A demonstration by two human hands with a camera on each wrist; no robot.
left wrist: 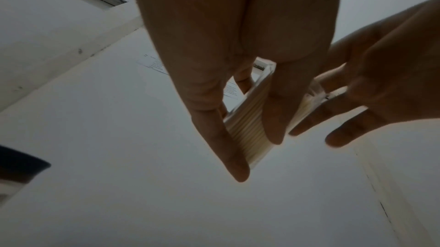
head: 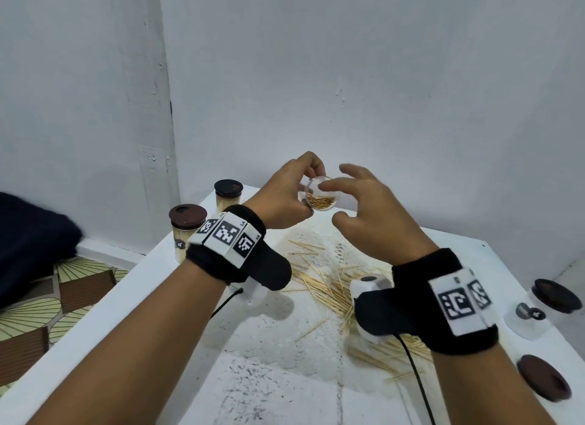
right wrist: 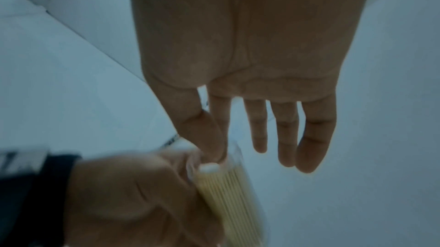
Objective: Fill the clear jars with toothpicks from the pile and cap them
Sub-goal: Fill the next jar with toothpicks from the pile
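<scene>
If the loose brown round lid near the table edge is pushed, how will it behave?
The brown round lid looks flat and thin, so it would probably slide, not tip. It seems light. It lies close to the white table edge, so a push could send it off.

Pale tan toothpicks on white table; 2 dark brown lids capping jars; black wristbands with black-and-white square markers.

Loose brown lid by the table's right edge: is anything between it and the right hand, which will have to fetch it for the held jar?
Nothing visible blocks it. The loose lid lies bare on the table. The right hand is open beside the uncapped jar that the left hand grips.
</scene>
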